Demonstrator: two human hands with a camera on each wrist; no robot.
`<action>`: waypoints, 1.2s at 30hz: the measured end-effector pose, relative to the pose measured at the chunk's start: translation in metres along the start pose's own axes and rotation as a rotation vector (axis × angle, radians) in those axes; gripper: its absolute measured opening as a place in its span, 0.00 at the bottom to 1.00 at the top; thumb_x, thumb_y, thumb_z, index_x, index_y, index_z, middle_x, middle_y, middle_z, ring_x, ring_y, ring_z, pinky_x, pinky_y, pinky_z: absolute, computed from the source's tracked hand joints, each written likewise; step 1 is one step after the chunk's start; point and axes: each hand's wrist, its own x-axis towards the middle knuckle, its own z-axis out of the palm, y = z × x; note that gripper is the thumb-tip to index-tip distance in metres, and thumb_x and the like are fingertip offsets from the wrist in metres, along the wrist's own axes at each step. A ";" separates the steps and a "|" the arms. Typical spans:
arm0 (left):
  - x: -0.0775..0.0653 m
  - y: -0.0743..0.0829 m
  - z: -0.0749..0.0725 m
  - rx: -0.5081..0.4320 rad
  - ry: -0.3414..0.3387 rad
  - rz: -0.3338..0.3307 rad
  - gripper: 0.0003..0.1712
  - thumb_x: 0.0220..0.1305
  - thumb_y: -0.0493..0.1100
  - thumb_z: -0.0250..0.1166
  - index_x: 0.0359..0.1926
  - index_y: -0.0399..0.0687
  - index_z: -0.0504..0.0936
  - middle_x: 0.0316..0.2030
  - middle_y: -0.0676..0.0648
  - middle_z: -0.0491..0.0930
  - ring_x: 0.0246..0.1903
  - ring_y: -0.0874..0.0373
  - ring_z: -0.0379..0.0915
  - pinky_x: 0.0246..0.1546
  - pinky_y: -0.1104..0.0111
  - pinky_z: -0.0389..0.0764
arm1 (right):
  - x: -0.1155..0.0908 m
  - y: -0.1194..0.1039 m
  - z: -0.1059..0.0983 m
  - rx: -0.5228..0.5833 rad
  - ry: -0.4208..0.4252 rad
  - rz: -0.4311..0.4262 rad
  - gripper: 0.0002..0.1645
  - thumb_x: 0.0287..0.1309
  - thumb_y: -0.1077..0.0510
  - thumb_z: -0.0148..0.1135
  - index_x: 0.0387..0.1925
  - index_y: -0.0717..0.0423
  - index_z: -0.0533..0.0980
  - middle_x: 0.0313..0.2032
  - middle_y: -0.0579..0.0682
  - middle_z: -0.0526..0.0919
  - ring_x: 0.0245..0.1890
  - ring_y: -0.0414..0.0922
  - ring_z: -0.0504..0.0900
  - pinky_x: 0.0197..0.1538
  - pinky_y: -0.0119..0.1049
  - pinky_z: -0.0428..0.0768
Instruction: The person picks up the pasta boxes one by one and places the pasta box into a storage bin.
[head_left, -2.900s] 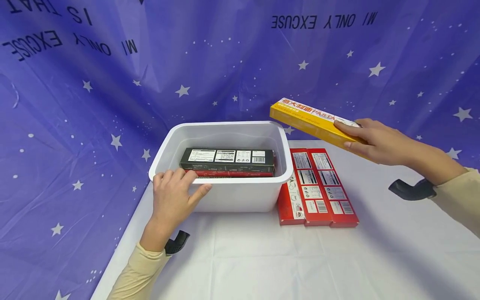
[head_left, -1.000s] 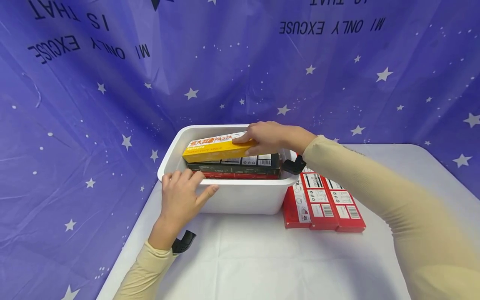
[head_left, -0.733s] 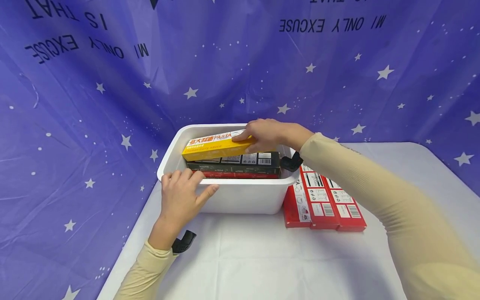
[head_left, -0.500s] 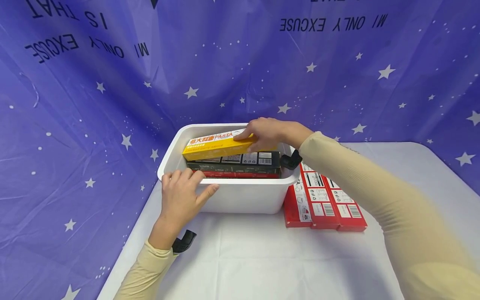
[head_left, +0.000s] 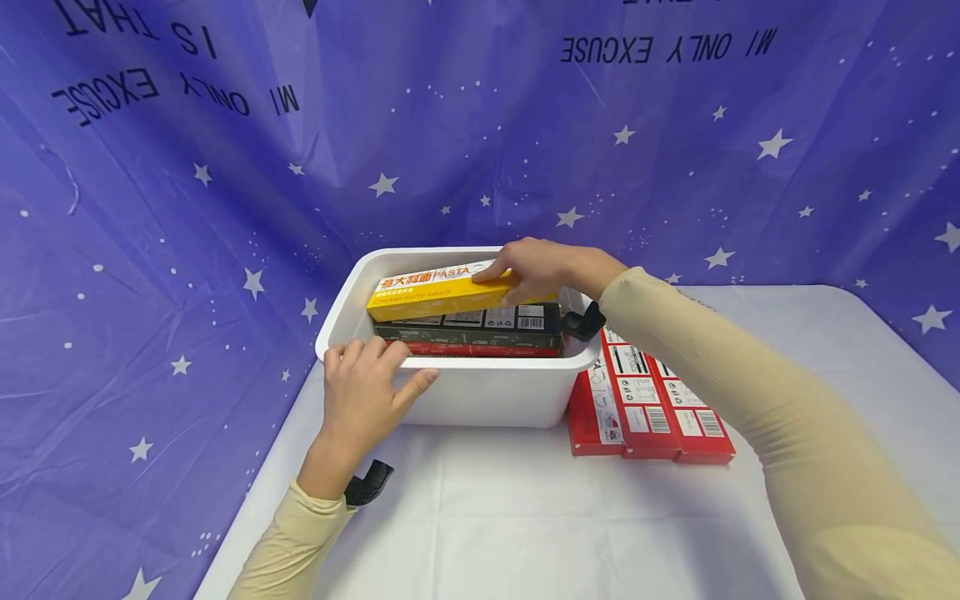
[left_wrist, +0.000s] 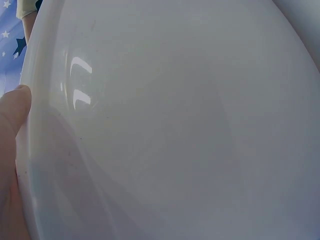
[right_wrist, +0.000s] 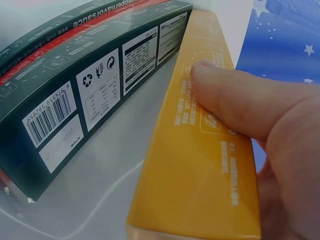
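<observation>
My right hand (head_left: pixel 534 268) grips a yellow pasta box (head_left: pixel 427 302) inside the white plastic bin (head_left: pixel 480 392), thumb on one side. The right wrist view shows the thumb (right_wrist: pixel 235 97) lying along the yellow face, with the fingers mostly hidden behind the box. Beside it in the bin stand a dark green box (head_left: pixel 480 333) and a red box (head_left: pixel 480 350), with another dark edge past the red in the right wrist view. My left hand (head_left: pixel 360 396) holds the bin's near rim at the left, fingers hooked over it and thumb outside.
Several red pasta boxes (head_left: pixel 645 417) lie side by side on the white-clothed table (head_left: pixel 525 517), right against the bin's right side and partly under my right sleeve. A purple star-printed curtain (head_left: pixel 480 125) hangs behind and at the left.
From above the red boxes at the right, my right hand has brought the yellow pasta box left and down into the bin. Over the last second it barely shifts. My left hand keeps its hold.
</observation>
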 end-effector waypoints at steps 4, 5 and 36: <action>-0.001 0.000 0.001 -0.001 0.002 0.002 0.50 0.66 0.82 0.31 0.36 0.46 0.82 0.29 0.41 0.79 0.34 0.40 0.73 0.47 0.43 0.67 | 0.000 0.001 0.002 0.021 0.000 0.018 0.37 0.61 0.59 0.72 0.70 0.40 0.71 0.65 0.50 0.80 0.59 0.52 0.79 0.68 0.48 0.76; 0.000 0.000 0.001 -0.001 0.004 0.003 0.50 0.66 0.83 0.31 0.36 0.46 0.82 0.29 0.41 0.79 0.34 0.40 0.73 0.47 0.43 0.67 | 0.000 0.001 0.003 0.023 0.000 0.024 0.38 0.60 0.59 0.72 0.70 0.40 0.71 0.65 0.50 0.80 0.59 0.52 0.79 0.68 0.48 0.76; 0.001 -0.001 0.000 -0.004 0.001 0.006 0.50 0.66 0.83 0.32 0.35 0.46 0.81 0.29 0.41 0.79 0.34 0.39 0.73 0.47 0.43 0.66 | -0.033 0.019 -0.017 -0.048 0.019 0.138 0.38 0.65 0.42 0.66 0.73 0.47 0.68 0.69 0.57 0.75 0.71 0.57 0.71 0.73 0.58 0.67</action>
